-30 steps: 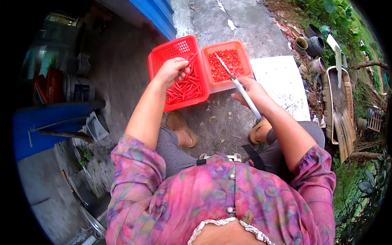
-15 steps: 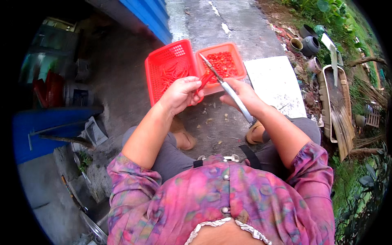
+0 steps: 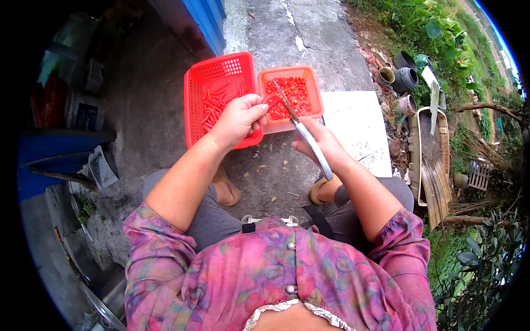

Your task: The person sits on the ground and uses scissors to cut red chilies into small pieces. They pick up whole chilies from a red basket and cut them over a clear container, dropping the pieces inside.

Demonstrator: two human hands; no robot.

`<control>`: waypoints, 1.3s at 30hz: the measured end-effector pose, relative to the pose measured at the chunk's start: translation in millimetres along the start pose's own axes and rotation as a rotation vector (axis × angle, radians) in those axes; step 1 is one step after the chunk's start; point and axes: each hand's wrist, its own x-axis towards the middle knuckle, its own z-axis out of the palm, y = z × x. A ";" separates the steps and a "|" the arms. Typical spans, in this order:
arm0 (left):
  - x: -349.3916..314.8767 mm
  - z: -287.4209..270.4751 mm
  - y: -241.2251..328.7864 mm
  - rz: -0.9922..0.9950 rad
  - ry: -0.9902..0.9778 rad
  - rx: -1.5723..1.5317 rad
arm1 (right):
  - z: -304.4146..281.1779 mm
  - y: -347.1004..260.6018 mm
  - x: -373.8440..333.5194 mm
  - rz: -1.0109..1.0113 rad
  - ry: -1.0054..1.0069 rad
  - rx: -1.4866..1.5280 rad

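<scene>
My left hand (image 3: 241, 118) is closed, pinching red chili peppers (image 3: 273, 101) whose tips stick out past the thumb toward the right; how many is hard to tell. In my right hand (image 3: 322, 142) is a pair of scissors (image 3: 314, 148) with pale grey handles, its darkened blades pointing up and to the left beside the chili tips. Below them stands an orange-red plastic tub (image 3: 317, 91) holding chopped chili pieces (image 3: 295, 91). Touching it on the left, a taller red slotted basket (image 3: 194, 83) contains whole red chilies (image 3: 216, 100), partly covered by my left hand.
A white board (image 3: 353, 129) lies right of the tub on the cracked concrete. My feet are close behind the containers. Farther right are pots (image 3: 406, 79) and a long weathered trough (image 3: 415, 149). A blue corrugated panel (image 3: 205, 25) rises at the far left.
The whole view has shifted, with the containers a little farther left in the picture. My left hand has turned slightly, and less of the held chilies shows beyond its fingers.
</scene>
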 end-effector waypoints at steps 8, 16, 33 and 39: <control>-2.3 0.4 -0.3 0.090 -0.072 0.181 | 0.4 -12.9 -2.3 0.138 -0.050 0.067; 7.6 1.5 -5.8 -0.018 -0.019 0.211 | -2.6 -35.7 -5.8 0.375 -0.027 -0.008; 17.9 8.8 -12.7 -0.040 -0.094 0.136 | -1.7 -18.9 -3.8 0.349 -0.043 0.002; 20.7 7.4 -13.7 -0.062 -0.048 0.139 | -3.8 -32.3 -3.4 0.408 -0.051 -0.046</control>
